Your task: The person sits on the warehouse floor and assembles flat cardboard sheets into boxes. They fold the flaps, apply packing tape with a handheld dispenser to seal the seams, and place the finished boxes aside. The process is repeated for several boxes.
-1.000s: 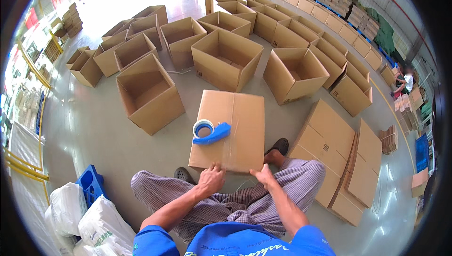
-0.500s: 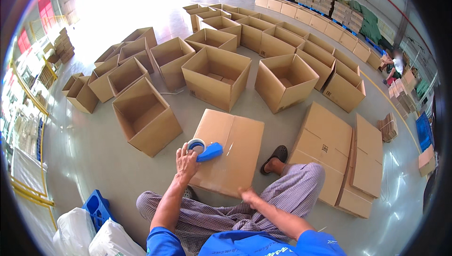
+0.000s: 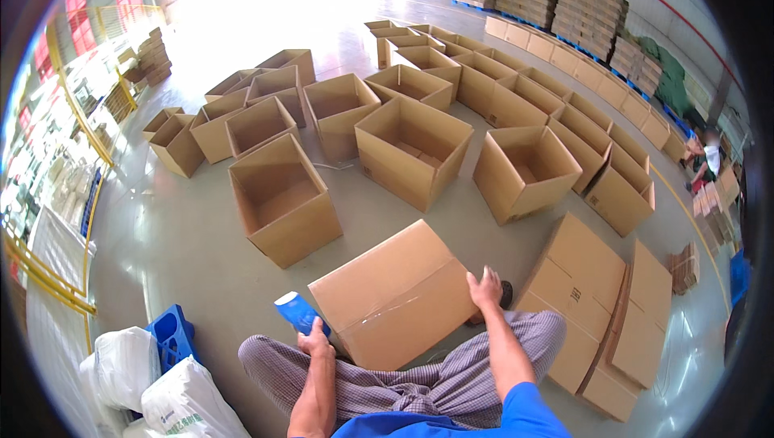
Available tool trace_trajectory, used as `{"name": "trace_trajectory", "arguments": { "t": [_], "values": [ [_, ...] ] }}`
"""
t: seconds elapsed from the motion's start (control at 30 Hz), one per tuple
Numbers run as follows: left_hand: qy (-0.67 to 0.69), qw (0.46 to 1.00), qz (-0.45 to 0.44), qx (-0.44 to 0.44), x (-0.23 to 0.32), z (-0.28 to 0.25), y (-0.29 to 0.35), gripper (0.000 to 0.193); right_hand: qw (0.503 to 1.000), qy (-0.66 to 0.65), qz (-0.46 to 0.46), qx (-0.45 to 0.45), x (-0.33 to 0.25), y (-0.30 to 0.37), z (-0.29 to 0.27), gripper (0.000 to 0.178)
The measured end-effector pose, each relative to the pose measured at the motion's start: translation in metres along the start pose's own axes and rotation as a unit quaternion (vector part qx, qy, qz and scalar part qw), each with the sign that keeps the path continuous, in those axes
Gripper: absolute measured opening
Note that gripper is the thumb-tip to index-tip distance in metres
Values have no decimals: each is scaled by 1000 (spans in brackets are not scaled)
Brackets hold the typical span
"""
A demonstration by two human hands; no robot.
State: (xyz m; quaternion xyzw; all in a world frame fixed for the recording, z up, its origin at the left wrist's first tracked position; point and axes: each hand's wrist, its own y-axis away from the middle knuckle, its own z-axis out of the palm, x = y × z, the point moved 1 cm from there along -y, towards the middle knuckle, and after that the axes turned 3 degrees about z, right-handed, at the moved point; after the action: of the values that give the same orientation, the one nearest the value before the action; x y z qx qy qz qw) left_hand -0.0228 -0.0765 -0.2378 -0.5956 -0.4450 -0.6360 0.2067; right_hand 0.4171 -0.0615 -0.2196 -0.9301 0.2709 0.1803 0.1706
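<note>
- Clasping the dispenser (image 3: 300, 311), left hand (image 3: 314, 340) has lifted it off the box (image 3: 395, 297), seemingly freeing the top.
- Box sits turned between both hands; right hand (image 3: 485, 289) touches its edge, grip unclear.

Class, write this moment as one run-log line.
left hand: holding blue tape dispenser | right hand: at right edge of taped carton | open boxes: on floor beyond

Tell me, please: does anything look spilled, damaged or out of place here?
Nothing clearly stands out: no spill or damage shows. The closed box sits askew, but the right hand is at its edge, so this looks like ordinary handling.
</note>
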Motion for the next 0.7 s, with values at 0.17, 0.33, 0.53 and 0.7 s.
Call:
{"name": "trace_trajectory", "arguments": {
  "t": [0.17, 0.33, 0.53, 0.7],
  "values": [
    [-103, 992, 71, 31, -12, 32, -8, 46, 926, -118, 258, -248, -3, 20, -20, 85],
    [-46, 950, 264, -158, 75, 121, -25, 43, 816, -290, 421, -272, -1, 115, -2, 91],
    [-120, 872, 441, -175, 166, 149, 45, 33, 518, -379, 292, -709, -106, 217, 0, 66],
    [-142, 858, 471, -148, 116, 41, 7, 33, 886, -304, -115, -332, -170, 148, -36, 22]
  ]
}}
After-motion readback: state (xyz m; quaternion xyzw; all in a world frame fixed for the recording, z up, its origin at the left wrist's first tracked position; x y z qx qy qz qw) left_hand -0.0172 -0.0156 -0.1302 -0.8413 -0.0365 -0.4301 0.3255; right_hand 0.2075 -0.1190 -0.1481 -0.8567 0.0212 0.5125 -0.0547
